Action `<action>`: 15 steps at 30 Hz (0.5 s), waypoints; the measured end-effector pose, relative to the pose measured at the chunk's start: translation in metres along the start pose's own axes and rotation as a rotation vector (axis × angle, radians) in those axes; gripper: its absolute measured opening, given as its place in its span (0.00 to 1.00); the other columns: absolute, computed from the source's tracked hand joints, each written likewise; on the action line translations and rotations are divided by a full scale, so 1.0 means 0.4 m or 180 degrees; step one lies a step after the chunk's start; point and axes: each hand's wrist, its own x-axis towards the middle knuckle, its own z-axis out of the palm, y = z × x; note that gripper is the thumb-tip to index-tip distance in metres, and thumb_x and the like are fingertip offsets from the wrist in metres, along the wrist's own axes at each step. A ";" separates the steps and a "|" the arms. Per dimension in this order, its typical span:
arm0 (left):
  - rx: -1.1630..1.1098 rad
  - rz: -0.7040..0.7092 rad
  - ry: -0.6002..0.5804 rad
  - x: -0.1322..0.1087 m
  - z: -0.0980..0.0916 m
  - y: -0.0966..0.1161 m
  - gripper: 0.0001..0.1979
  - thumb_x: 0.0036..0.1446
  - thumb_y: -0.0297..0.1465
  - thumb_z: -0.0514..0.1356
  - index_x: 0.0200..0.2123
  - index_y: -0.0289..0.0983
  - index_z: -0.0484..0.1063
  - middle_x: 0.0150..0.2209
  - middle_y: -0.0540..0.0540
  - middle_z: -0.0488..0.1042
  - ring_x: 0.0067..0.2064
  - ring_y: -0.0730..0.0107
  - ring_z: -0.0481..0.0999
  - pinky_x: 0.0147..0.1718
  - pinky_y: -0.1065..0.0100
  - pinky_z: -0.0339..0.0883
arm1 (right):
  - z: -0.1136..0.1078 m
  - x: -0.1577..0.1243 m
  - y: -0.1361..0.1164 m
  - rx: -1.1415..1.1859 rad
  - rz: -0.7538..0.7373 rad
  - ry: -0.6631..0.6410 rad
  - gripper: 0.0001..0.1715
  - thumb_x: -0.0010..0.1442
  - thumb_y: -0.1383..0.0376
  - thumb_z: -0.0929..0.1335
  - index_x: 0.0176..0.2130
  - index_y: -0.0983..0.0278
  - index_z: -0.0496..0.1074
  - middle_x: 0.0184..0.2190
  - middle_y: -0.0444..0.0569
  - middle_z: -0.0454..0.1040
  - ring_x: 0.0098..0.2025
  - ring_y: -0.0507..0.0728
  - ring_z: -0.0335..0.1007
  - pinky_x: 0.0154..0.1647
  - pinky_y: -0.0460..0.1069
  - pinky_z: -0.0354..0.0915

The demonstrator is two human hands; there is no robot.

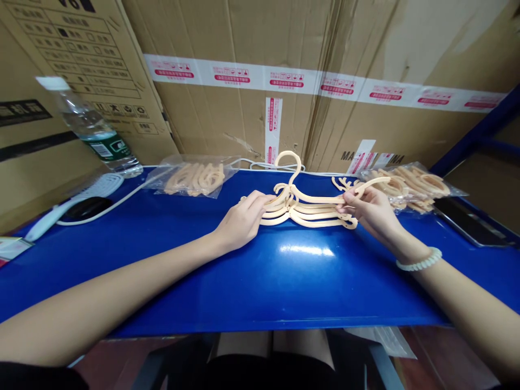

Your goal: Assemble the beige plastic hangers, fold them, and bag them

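Several cream plastic hangers (312, 222) lie stacked on the blue table, the uppermost with its hook (289, 153) pointing away from me. My left hand (244, 221) is closed round the left arms of the hangers, its fingertips partly hidden. At the right end of the stack, my right hand (371, 211) pinches a curved cream hanger piece (379, 180) against the right arm of the top hanger. Whether the two are joined cannot be made out. Small cream pieces (341, 184) lie just behind that hand.
Bagged cream parts (195, 179) lie at the left, and another bag (418, 184) at the right beside a dark phone (471, 225). A water bottle (97, 132), a hairbrush (77, 200) and a black mouse (87, 208) are at far left. Cardboard boxes (244, 119) stand behind.
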 end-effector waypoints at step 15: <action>0.0145 0.0387 -0.0441 0.044 -0.102 -0.011 0.05 0.70 0.27 0.52 0.45 0.36 0.67 0.42 0.42 0.72 0.41 0.64 0.73 0.40 0.64 0.70 | -0.115 0.046 -0.083 0.0069 -0.0169 0.0087 0.11 0.46 0.63 0.79 0.32 0.62 0.82 0.27 0.49 0.78 0.27 0.53 0.68 0.24 0.49 0.63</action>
